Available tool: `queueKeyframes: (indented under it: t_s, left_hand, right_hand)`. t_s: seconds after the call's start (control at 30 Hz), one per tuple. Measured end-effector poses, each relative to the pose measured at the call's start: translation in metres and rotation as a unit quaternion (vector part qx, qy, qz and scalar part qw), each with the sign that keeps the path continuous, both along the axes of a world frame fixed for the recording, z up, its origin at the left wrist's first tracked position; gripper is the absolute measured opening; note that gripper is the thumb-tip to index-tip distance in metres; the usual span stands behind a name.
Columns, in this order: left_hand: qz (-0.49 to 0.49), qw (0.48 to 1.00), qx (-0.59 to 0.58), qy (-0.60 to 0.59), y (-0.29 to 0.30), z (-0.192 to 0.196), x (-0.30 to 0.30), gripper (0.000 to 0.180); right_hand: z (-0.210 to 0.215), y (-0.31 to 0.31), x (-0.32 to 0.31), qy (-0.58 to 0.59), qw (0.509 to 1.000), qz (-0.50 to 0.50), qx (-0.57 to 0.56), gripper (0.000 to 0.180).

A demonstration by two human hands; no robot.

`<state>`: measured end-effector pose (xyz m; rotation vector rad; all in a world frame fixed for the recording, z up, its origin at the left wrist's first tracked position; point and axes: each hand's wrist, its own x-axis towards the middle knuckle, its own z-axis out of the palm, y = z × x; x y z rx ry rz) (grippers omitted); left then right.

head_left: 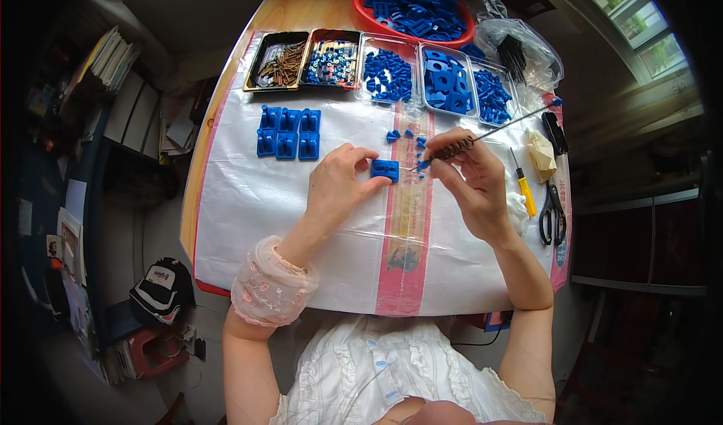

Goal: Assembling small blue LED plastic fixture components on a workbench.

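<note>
A small blue plastic block (385, 171) with raised parts lies on the white sheet in the middle of the table. My left hand (340, 178) grips its left side between thumb and forefinger. In my right hand (476, 188), just right of the block, is a thin metal rod (516, 118) with a dark coil spring (455, 149) around it. The rod slants up to the right, to a blue end (556, 102). By my right fingertips is a small blue piece (423, 166); whether it is attached to the rod, I cannot tell. Several small blue pegs (393, 136) lie just beyond.
Blue assembled blocks (286, 145) stand in two rows at left. Along the back are trays of screws (282, 63), small metal-and-blue parts (331, 63) and blue pieces (388, 77), before a red basin (360, 19). At right lie a yellow screwdriver (526, 191) and black scissors (553, 218).
</note>
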<state>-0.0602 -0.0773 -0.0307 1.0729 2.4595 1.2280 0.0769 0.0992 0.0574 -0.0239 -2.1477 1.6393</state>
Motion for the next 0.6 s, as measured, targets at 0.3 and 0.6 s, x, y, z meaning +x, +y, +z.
queueKeyframes:
  t_s: [0.3, 0.6]
  left_hand:
    - [0.011, 0.999, 0.039, -0.022, 0.001, 0.001, 0.004, 0.035]
    - [0.026, 0.997, 0.066, -0.023, 0.005, 0.000, 0.003, 0.025]
  right_hand:
    - [-0.025, 0.002, -0.022, -0.013, 0.999, -0.008, 0.033, 0.022]
    - [-0.025, 0.005, -0.023, -0.027, 0.999, -0.002, 0.021, 0.022]
